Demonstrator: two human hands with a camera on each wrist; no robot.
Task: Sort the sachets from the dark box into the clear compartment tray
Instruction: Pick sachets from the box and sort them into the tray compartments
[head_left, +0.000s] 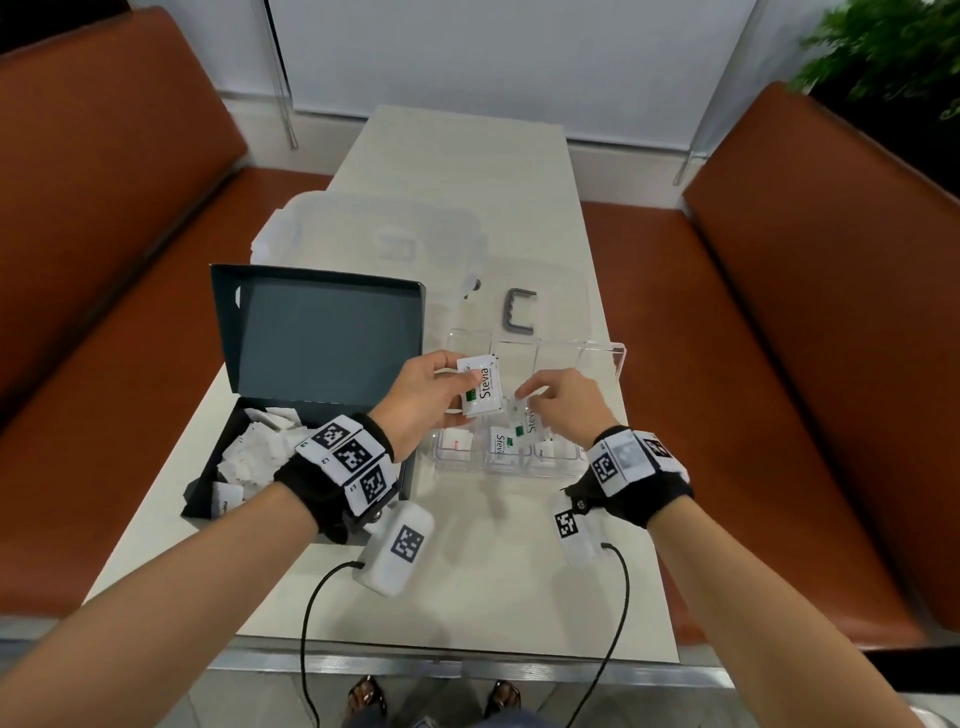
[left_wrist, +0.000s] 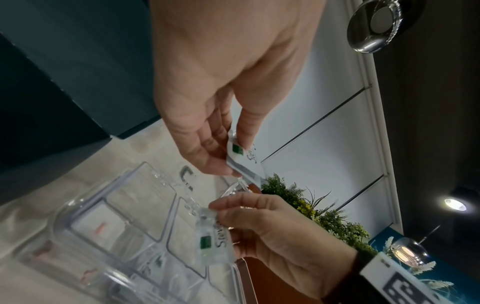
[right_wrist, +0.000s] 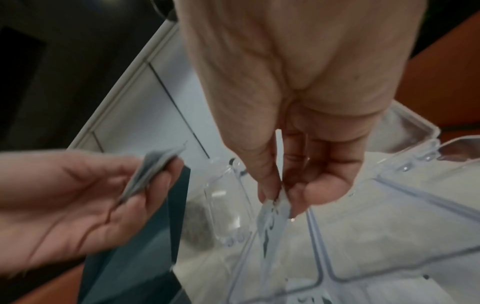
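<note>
The dark box (head_left: 322, 332) stands open at the left of the table, with several white sachets (head_left: 260, 447) piled in its base. To its right lies the clear compartment tray (head_left: 602, 356); sachets lie in its near compartments, one marked Stevia (head_left: 501, 441). My left hand (head_left: 460, 387) grips a small stack of Stevia sachets (head_left: 480, 392) above the tray's left side; the stack (left_wrist: 244, 160) also shows in the left wrist view. My right hand (head_left: 522, 397) pinches a single Stevia sachet (left_wrist: 215, 240) by its top edge, and it hangs over a middle compartment (right_wrist: 272, 222).
A clear plastic lid (head_left: 363, 234) lies behind the box, and a grey U-shaped clip (head_left: 519, 312) lies behind the tray. Orange bench seats (head_left: 779, 312) flank the narrow table. Sensor cables trail from both wrists over the near table edge (head_left: 467, 649).
</note>
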